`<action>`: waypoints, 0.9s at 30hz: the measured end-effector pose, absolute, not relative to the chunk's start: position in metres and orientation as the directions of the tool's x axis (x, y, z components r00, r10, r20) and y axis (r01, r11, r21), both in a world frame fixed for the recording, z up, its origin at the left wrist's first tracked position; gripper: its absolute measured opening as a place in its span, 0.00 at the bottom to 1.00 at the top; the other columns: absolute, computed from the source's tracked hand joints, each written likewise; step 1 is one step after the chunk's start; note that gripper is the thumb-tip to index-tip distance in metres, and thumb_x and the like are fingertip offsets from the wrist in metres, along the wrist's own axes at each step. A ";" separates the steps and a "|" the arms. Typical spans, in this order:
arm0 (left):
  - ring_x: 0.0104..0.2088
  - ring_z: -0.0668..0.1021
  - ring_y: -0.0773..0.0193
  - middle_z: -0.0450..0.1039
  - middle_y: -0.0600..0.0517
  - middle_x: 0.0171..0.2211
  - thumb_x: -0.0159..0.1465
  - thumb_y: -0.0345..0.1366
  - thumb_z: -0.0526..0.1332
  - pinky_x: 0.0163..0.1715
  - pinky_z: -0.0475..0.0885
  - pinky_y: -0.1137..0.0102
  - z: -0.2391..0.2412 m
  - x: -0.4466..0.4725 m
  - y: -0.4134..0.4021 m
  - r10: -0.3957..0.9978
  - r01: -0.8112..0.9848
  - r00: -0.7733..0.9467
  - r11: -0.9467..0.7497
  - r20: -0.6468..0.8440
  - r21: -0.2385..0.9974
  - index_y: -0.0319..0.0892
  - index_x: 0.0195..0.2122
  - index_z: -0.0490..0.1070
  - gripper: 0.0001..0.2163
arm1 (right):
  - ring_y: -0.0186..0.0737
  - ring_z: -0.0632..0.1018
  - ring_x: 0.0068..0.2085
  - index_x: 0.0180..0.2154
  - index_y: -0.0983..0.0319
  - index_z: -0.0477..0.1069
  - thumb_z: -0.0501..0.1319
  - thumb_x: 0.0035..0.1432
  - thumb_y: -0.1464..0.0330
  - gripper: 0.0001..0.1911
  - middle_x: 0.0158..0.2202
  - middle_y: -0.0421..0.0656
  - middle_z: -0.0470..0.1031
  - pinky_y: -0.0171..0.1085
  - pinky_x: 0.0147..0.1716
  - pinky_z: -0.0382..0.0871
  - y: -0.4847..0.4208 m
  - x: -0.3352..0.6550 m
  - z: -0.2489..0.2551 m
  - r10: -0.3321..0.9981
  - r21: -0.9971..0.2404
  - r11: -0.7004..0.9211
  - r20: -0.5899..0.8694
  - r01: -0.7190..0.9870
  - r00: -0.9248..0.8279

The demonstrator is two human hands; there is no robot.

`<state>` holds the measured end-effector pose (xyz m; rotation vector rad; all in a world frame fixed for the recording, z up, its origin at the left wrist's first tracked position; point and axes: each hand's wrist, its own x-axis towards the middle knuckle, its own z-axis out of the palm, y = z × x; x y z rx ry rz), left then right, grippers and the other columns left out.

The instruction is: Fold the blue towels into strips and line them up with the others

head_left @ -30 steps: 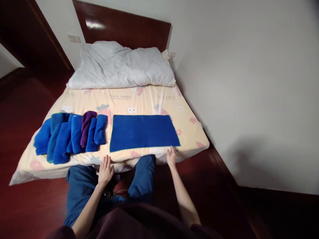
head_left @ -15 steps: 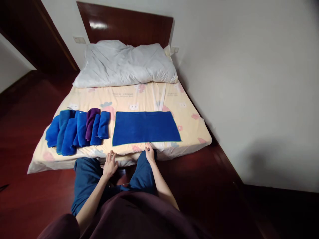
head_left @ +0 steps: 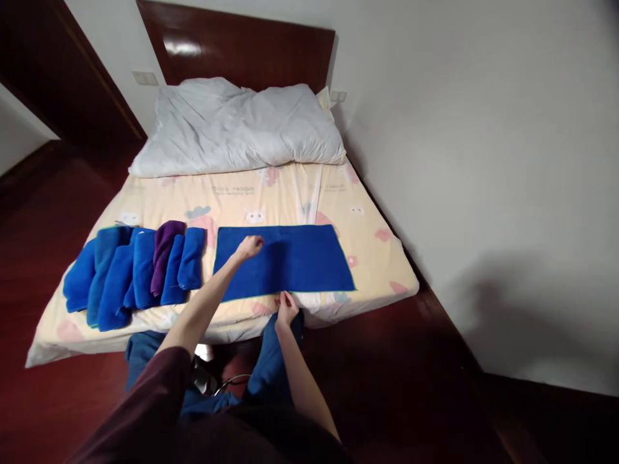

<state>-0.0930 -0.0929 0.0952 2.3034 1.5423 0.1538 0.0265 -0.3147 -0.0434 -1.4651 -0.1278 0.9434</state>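
A blue towel (head_left: 309,261) with a thin green edge lies spread flat near the front of the bed. My right hand (head_left: 287,309) is at the middle of its near edge, thumb and fingers pinched on the hem. Over the left part of the towel is my left hand (head_left: 251,247), fingers curled in and nothing visible in them; a dark shadow falls on the cloth beside it. To the left, several rolled blue towels (head_left: 116,283) lie side by side, with a purple rolled towel (head_left: 167,254) among them.
The bed (head_left: 382,258) has a cream patterned sheet. A bunched white quilt (head_left: 236,129) lies at its head, before a dark wooden headboard (head_left: 251,45). A white wall (head_left: 483,161) stands to the right. My knees are against the bed's front edge.
My left hand has moved from the bed's front edge forward over the blue towel, its fingers now curled. My right hand stays at the towel's near edge. The view has shifted slightly.
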 end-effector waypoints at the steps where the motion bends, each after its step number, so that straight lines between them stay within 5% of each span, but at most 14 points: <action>1: 0.51 0.82 0.57 0.82 0.44 0.48 0.69 0.30 0.53 0.56 0.74 0.69 0.097 -0.078 -0.068 0.908 0.873 0.400 -0.335 -0.127 0.353 0.40 0.52 0.81 0.18 | 0.46 0.85 0.32 0.39 0.68 0.82 0.72 0.47 0.43 0.34 0.32 0.51 0.85 0.43 0.38 0.84 -0.311 0.026 -0.044 0.582 -0.867 -0.158 -0.468 -0.472 0.665; 5: 0.55 0.80 0.57 0.82 0.43 0.49 0.68 0.29 0.58 0.57 0.73 0.69 0.086 -0.031 0.002 0.896 0.887 0.395 -0.315 -0.201 0.339 0.41 0.51 0.81 0.15 | 0.54 0.87 0.31 0.32 0.66 0.78 0.75 0.37 0.40 0.36 0.29 0.53 0.84 0.45 0.34 0.85 -0.305 0.025 -0.047 0.552 -0.868 -0.134 -0.467 -0.479 0.691; 10: 0.56 0.79 0.54 0.77 0.43 0.55 0.72 0.38 0.64 0.57 0.76 0.55 0.057 0.001 0.043 0.891 0.907 0.355 -0.256 -0.283 0.333 0.39 0.54 0.76 0.13 | 0.59 0.88 0.34 0.33 0.65 0.79 0.77 0.36 0.42 0.34 0.30 0.55 0.85 0.45 0.34 0.86 -0.309 0.025 -0.057 0.534 -0.856 -0.160 -0.493 -0.491 0.687; 19: 0.55 0.79 0.53 0.75 0.43 0.57 0.71 0.42 0.66 0.56 0.77 0.52 0.025 0.023 0.083 0.872 0.941 0.282 -0.168 -0.401 0.295 0.40 0.56 0.74 0.16 | 0.58 0.89 0.37 0.32 0.64 0.79 0.78 0.39 0.49 0.28 0.34 0.54 0.86 0.43 0.33 0.85 -0.309 0.022 -0.054 0.488 -0.823 -0.172 -0.548 -0.541 0.679; 27: 0.56 0.78 0.52 0.74 0.42 0.57 0.73 0.43 0.64 0.57 0.76 0.52 0.029 0.022 0.086 0.907 0.934 0.242 -0.121 -0.345 0.336 0.39 0.57 0.74 0.16 | 0.55 0.88 0.35 0.31 0.63 0.79 0.77 0.41 0.48 0.27 0.33 0.52 0.86 0.44 0.37 0.86 -0.320 0.022 -0.049 0.477 -0.854 -0.172 -0.508 -0.491 0.717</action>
